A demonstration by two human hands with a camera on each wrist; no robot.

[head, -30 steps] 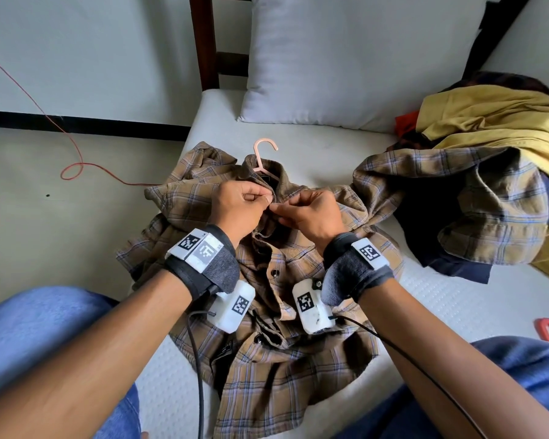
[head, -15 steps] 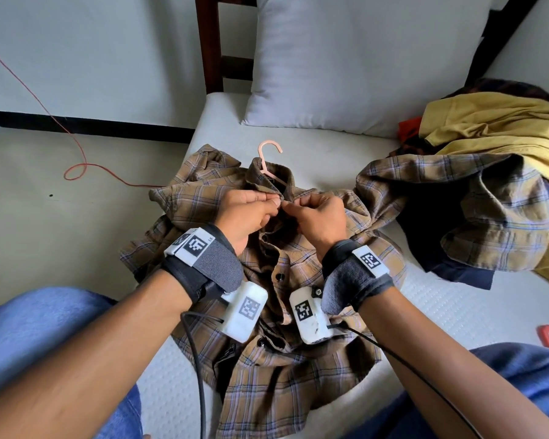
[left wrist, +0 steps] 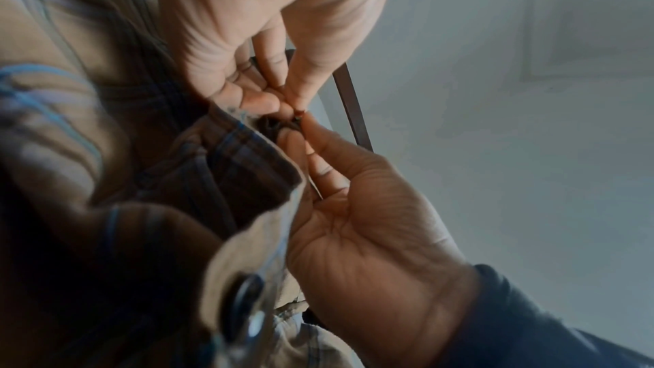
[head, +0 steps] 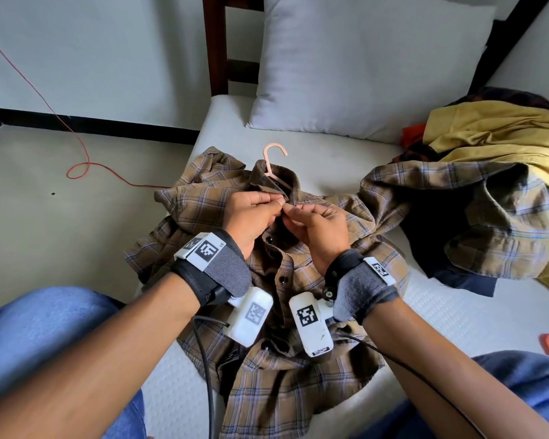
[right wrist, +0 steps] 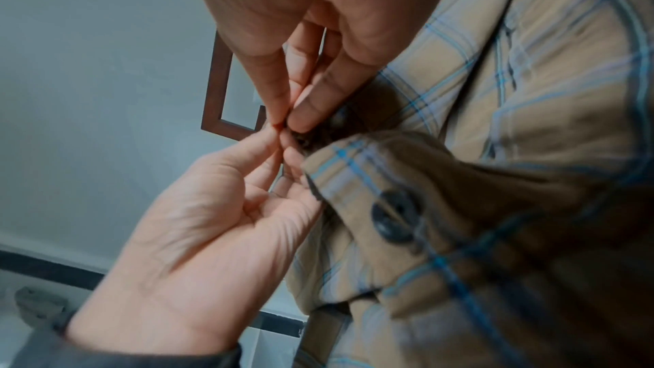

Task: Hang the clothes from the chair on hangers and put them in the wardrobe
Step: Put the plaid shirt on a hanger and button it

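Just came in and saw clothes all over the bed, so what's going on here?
A person is fastening the top of a brown plaid shirt lying on the mattress, a pink hanger already in its collar. The left hand and right hand both pinch the placket just under the collar, fingertips meeting at the top button; lower buttons look undone. More clothes wait heaped at the right.

Both hands now sit a little farther up the plaid shirt (head: 203, 210), closer to the collar than one second ago. The left hand (head: 251, 213) and right hand (head: 314, 226) now pinch the top of the placket with fingertips touching, just near the pink hanger (head: 271, 163).
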